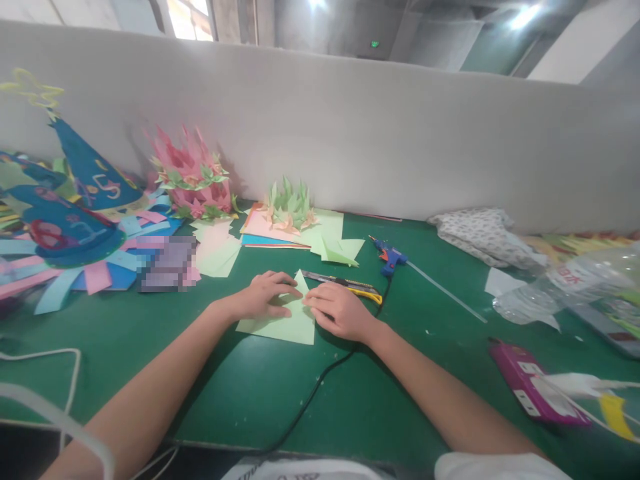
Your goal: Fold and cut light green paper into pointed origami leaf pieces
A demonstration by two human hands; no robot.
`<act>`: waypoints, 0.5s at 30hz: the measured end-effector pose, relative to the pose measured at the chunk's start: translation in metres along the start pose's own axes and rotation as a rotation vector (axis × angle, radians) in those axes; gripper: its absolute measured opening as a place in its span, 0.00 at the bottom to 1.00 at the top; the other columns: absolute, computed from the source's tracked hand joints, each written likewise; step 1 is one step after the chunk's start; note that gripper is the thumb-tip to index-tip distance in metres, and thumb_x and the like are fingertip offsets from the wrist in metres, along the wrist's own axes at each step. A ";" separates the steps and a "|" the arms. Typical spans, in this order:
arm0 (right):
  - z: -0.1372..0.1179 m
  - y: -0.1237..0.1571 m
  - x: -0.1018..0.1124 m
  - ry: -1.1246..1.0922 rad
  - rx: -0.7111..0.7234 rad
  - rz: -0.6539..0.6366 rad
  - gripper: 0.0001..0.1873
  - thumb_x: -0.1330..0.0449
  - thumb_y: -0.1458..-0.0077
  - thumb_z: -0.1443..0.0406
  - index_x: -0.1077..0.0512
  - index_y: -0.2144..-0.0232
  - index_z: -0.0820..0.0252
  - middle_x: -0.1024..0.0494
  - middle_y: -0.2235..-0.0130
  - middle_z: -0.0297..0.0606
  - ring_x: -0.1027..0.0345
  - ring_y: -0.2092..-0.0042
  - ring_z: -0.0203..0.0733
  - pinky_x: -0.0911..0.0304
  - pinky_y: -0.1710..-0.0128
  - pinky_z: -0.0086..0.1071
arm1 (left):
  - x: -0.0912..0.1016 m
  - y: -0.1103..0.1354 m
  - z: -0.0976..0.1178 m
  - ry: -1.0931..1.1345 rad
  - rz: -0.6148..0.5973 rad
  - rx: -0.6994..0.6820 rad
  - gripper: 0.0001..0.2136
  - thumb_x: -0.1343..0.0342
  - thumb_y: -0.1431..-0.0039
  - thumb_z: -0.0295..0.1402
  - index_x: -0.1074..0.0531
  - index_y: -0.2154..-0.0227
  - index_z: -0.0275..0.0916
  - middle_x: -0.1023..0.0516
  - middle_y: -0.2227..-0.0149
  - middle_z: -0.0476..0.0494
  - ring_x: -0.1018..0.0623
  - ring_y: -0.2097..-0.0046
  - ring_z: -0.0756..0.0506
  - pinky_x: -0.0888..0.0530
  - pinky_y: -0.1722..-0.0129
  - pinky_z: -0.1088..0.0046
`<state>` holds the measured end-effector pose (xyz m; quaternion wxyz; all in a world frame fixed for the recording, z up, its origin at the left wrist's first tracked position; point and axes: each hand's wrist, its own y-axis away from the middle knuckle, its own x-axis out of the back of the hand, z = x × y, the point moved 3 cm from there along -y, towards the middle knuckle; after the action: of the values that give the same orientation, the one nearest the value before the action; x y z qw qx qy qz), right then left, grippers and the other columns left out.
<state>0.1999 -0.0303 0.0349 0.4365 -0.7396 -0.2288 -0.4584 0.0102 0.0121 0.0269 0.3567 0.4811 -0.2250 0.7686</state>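
Note:
A light green sheet of paper (277, 330) lies on the table in front of me, its far corner pointing up between my hands. My left hand (265, 295) rests on its left part, palm down, with thumb and fingers apart. At the sheet's right edge, my right hand (341, 311) has its fingers bent and held together, the fingertips gripping the paper. A utility knife (367, 293) with a yellow and black handle lies just behind my right hand, partly hidden by it. Beyond it is a blue glue gun (393, 259) with a long glue stick (445, 292) in its rear.
Paper crowns, one pink (193, 177) and one green (291, 207), stand at the back. Blue cone hats (95, 167) fill the left. Paper scraps (220, 248) lie nearby. A plastic bottle (565, 287) and a purple power strip (533, 383) are at right. A black cord (320, 380) crosses the front.

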 end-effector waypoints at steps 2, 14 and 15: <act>-0.008 -0.004 -0.006 0.019 0.049 -0.069 0.12 0.51 0.41 0.66 0.30 0.58 0.60 0.27 0.57 0.44 0.37 0.55 0.42 0.41 0.55 0.38 | 0.000 0.000 0.000 -0.007 0.010 -0.001 0.18 0.48 0.46 0.47 0.33 0.52 0.53 0.35 0.48 0.48 0.37 0.50 0.41 0.42 0.51 0.64; 0.011 0.003 0.000 -0.024 0.007 -0.024 0.10 0.48 0.49 0.72 0.27 0.72 0.60 0.25 0.69 0.38 0.35 0.64 0.39 0.39 0.58 0.37 | 0.010 0.008 0.000 0.044 -0.114 0.012 0.20 0.48 0.45 0.43 0.39 0.48 0.59 0.41 0.41 0.52 0.42 0.44 0.39 0.46 0.46 0.59; 0.012 0.004 0.002 -0.023 -0.001 -0.014 0.10 0.48 0.49 0.72 0.27 0.73 0.60 0.25 0.69 0.38 0.35 0.64 0.39 0.39 0.58 0.37 | 0.011 0.010 0.000 0.055 -0.132 0.014 0.21 0.48 0.45 0.43 0.39 0.47 0.59 0.42 0.40 0.53 0.43 0.42 0.39 0.46 0.46 0.59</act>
<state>0.2094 -0.0223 0.0324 0.4304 -0.7434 -0.2389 -0.4528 -0.0007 0.0094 0.0367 0.4093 0.4763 -0.1775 0.7577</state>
